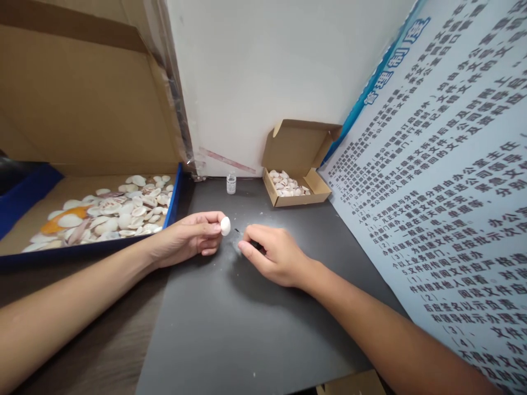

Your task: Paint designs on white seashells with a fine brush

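My left hand [191, 236] is closed, pinching a small white seashell [225, 226] between thumb and fingertips above the dark grey mat. Just right of the shell, my right hand [275, 253] is closed around a thin black tool [256, 245]. Its narrow dark tip points toward the shell, with a small gap between them. Most of the tool is hidden inside my fingers, so its exact kind cannot be made out. Tiny pale specks lie on the mat [247, 334] under and around both hands.
A large blue-edged cardboard box [24, 249] full of seashells stands open at left. At the back are a small clear bottle [231, 184] with a white label and a small open carton [296, 203] of shells. A white wall and a printed poster [453, 192] border the mat.
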The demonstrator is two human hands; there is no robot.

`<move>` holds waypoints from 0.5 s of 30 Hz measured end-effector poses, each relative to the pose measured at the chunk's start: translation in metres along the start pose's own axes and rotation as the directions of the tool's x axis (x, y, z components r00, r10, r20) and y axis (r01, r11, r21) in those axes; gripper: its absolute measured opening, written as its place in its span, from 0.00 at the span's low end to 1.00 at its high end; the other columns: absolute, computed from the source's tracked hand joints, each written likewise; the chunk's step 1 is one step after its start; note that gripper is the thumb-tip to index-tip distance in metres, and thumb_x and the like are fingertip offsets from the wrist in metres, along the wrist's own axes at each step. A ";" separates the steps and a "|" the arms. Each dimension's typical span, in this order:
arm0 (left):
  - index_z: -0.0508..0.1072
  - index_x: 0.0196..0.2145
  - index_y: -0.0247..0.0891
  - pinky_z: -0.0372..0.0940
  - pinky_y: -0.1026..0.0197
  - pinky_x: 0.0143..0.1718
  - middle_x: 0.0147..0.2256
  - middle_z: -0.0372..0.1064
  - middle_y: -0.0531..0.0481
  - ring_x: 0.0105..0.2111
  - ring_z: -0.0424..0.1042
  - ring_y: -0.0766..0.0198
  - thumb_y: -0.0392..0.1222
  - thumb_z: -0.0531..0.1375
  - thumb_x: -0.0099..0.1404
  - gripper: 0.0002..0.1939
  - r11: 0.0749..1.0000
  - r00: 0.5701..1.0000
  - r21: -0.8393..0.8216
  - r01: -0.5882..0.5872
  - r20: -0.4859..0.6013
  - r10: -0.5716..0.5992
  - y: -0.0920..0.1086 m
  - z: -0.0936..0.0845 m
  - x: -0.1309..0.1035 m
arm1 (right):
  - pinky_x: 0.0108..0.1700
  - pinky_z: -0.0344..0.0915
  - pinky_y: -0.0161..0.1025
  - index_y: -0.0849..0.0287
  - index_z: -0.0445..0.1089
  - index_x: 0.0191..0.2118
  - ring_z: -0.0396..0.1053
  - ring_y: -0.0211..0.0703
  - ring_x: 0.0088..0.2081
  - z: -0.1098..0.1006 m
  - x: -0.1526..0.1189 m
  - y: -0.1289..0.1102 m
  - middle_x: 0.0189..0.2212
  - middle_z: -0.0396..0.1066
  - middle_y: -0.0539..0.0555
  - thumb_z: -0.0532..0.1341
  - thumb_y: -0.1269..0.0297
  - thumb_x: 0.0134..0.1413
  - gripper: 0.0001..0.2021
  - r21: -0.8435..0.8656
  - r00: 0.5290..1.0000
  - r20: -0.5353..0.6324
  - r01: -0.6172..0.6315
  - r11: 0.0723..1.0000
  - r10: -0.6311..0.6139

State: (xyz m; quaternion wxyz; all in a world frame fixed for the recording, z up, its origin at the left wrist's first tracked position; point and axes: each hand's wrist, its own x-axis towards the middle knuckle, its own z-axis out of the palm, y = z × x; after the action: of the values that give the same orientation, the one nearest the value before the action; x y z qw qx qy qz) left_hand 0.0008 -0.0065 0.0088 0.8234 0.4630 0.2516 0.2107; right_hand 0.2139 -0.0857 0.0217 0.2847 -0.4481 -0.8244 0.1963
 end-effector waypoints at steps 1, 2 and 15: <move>0.71 0.33 0.35 0.55 0.70 0.22 0.25 0.55 0.56 0.22 0.51 0.72 0.40 0.65 0.61 0.07 1.000 1.000 0.002 0.002 0.000 -0.002 0.000 0.001 0.000 | 0.32 0.54 0.34 0.57 0.61 0.31 0.58 0.36 0.27 0.000 0.000 0.000 0.26 0.63 0.47 0.54 0.63 0.66 0.10 0.012 1.000 -0.016 0.004 1.000 -0.004; 0.71 0.32 0.35 0.55 0.70 0.22 0.25 0.55 0.56 0.22 0.51 0.72 0.40 0.64 0.61 0.07 1.000 1.000 0.003 0.004 -0.001 -0.004 0.000 0.001 0.000 | 0.32 0.54 0.34 0.57 0.61 0.31 0.58 0.36 0.27 -0.001 0.000 0.000 0.26 0.63 0.47 0.54 0.64 0.65 0.10 0.028 0.999 -0.030 0.015 0.999 -0.014; 0.67 0.29 0.36 0.56 0.65 0.25 0.26 0.59 0.53 0.24 0.58 0.68 0.35 0.57 0.57 0.01 0.971 0.997 0.231 -0.068 -0.016 0.074 0.003 0.010 -0.005 | 0.34 0.55 0.36 0.57 0.61 0.35 0.59 0.38 0.30 -0.007 0.000 -0.001 0.30 0.62 0.49 0.53 0.68 0.61 0.04 0.033 0.996 -0.086 0.034 0.999 -0.031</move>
State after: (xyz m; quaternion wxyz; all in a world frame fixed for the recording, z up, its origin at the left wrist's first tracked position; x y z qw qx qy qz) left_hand 0.0026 -0.0142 0.0171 0.7529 0.5615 0.2675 0.2151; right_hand 0.2176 -0.0861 0.0273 0.3305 -0.4379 -0.8150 0.1863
